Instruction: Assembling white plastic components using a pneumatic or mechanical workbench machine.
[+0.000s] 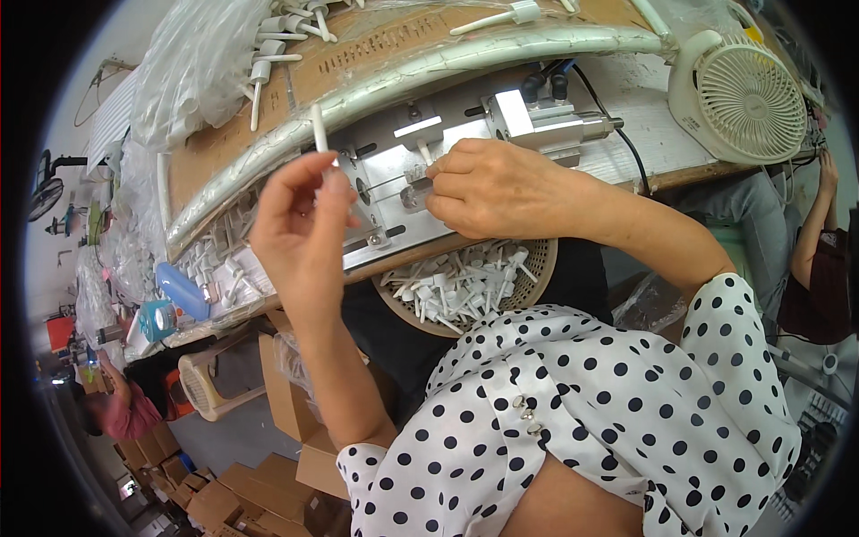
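Note:
My left hand is raised at the near side of a metal fixture. Between its thumb and fingers it pinches a white plastic stem piece, which points upward. My right hand is closed at the middle of the fixture, its fingertips on a second white stem piece under a small metal block. Just below those fingertips is a clear part, partly hidden by the hand. A round basket below the bench edge holds many loose white capped stem pieces.
A plastic-wrapped tube rail curves behind the fixture. More white pieces lie beyond it beside clear bags. At the right stand a white fan and a black cable. Left are a blue bottle and a teal-labelled container.

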`<state>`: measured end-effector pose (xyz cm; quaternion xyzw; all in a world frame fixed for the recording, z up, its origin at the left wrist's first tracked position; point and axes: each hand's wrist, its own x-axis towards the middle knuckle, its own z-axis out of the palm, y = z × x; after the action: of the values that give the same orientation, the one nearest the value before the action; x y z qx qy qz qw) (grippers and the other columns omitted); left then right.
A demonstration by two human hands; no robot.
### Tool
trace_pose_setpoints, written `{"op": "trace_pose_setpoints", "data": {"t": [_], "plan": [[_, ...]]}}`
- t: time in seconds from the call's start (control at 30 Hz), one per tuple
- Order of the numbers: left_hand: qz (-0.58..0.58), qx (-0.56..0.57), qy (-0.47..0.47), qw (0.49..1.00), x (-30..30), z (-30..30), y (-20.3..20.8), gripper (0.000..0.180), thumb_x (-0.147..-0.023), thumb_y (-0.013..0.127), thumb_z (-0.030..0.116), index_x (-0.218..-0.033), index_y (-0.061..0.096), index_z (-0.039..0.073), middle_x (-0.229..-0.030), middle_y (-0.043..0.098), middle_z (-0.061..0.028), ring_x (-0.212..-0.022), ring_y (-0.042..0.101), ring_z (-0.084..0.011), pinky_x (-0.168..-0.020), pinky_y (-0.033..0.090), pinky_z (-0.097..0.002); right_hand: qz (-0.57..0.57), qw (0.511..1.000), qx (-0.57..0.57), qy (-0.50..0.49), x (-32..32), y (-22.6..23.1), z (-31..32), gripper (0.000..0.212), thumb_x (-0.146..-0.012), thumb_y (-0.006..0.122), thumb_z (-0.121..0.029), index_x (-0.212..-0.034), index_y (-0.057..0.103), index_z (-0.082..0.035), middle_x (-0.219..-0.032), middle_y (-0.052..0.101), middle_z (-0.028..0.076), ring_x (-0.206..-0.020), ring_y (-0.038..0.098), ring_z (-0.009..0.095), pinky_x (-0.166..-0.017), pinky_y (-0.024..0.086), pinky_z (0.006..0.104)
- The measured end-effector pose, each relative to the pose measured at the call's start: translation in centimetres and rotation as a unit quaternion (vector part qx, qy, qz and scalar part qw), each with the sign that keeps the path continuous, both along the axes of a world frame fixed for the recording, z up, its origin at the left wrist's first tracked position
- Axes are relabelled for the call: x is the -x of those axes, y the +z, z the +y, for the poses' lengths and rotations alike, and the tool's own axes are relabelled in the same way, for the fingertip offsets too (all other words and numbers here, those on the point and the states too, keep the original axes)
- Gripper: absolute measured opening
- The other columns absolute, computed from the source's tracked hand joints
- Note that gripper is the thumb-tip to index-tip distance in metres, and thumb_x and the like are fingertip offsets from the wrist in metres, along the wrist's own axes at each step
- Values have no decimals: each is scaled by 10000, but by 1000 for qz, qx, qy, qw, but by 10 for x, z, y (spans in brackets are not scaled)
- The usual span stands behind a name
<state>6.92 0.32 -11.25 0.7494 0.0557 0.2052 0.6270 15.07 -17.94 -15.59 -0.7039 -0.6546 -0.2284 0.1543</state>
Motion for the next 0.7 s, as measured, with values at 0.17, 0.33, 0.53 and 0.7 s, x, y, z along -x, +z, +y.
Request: {"op": "trace_pose_setpoints", "data": {"t": [0.17,0.33,0.53,0.7], "plan": [[-21,41,-52,998,12,-16,-27,278,-774,605,-41,-1048,555,-34,-946,552,-75,-785,543,-102,-623,469,-203,86,996,-6,14,-8,25,-9,74,-665,585,-113,-698,558,-52,-664,546,35,-685,571,201,-652,449,301],[-51,-121,-16,991,30,-35,-34,290,-727,661,-21,-1009,596,-17,-1046,475,-61,-883,501,-114,-723,434,-221,17,981,-62,-186,-86,78,-27,162,-761,552,-85,-882,607,9,-837,620,171,-792,598,322,-683,471,366],[-63,-254,6,965,19,-57,-46,256,-691,699,55,-937,635,20,-1044,572,-109,-815,582,-177,-581,484,-249,192,943,31,-270,-110,69,-43,177,-785,493,-75,-924,580,-8,-870,605,188,-798,590,311,-706,455,380],[-74,-372,-2,925,3,-58,-60,230,-704,681,44,-919,619,-6,-1038,580,-127,-822,592,-201,-599,477,-252,282,927,-183,-164,-80,75,-56,182,-807,505,-64,-968,560,-1,-804,602,144,-771,593,222,-690,456,306]]}}
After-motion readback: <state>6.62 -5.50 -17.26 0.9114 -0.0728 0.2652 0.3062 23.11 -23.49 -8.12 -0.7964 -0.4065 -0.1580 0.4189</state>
